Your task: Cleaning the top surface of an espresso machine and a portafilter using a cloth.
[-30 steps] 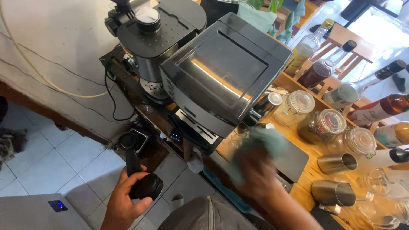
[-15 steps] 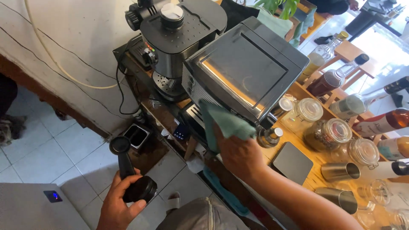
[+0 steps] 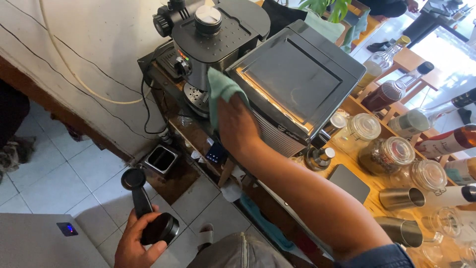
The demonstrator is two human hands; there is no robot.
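My right hand [image 3: 239,128] holds a teal cloth [image 3: 220,94] up against the front left side of a large steel espresso machine [image 3: 297,84]. The cloth hangs close to the smaller black coffee machine [image 3: 208,39] beside it. My left hand [image 3: 135,244] is low at the bottom left, gripping a black portafilter [image 3: 148,213] with its handle pointing up and away over the tiled floor. My right forearm crosses the wooden counter [image 3: 367,171] diagonally.
Glass jars with lids [image 3: 391,154], metal cups [image 3: 402,198] and bottles [image 3: 391,92] crowd the counter at the right. A small square knock box [image 3: 161,159] sits on the low shelf. A grey appliance with a blue light [image 3: 39,240] is at bottom left.
My right hand has carried the teal cloth from the counter at the right leftward and up along the espresso machine's front. The left hand keeps its hold on the portafilter.
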